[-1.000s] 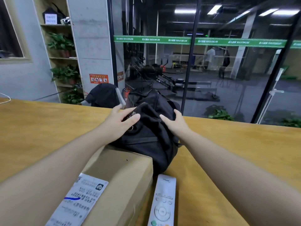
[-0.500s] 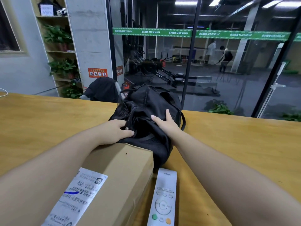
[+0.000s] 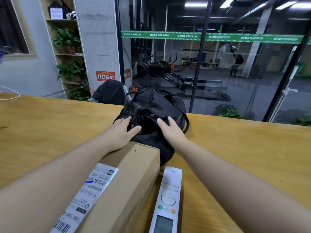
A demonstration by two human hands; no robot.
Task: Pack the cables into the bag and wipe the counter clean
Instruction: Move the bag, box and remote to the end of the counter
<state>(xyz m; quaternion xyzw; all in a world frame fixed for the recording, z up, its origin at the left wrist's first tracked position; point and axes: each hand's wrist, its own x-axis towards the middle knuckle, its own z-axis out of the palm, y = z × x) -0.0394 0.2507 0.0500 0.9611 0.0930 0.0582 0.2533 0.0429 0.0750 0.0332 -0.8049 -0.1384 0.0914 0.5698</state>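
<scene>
A black fabric bag [image 3: 151, 105] sits on the wooden counter [image 3: 235, 148], leaning against the far end of a cardboard box. My left hand [image 3: 120, 133] grips the bag's left edge by the zipper, thumb at the rim of the opening. My right hand [image 3: 170, 130] holds the right side of the opening, thumb on the rim and fingers spread on the fabric. Between the hands the opening shows dark; its inside is hidden. A thin white cable [image 3: 10, 96] loops on the counter at the far left.
A long cardboard box [image 3: 133, 174] with a shipping label lies under my left forearm. A white remote control [image 3: 168, 197] lies beside it, near the front. Behind the counter stand a chair draped in black cloth [image 3: 109, 93], a plant shelf and a glass wall.
My left hand slid from the top of the bag down to its left edge. Both hands have drawn apart, the bag's mouth now gapes between them, and the bag stands taller.
</scene>
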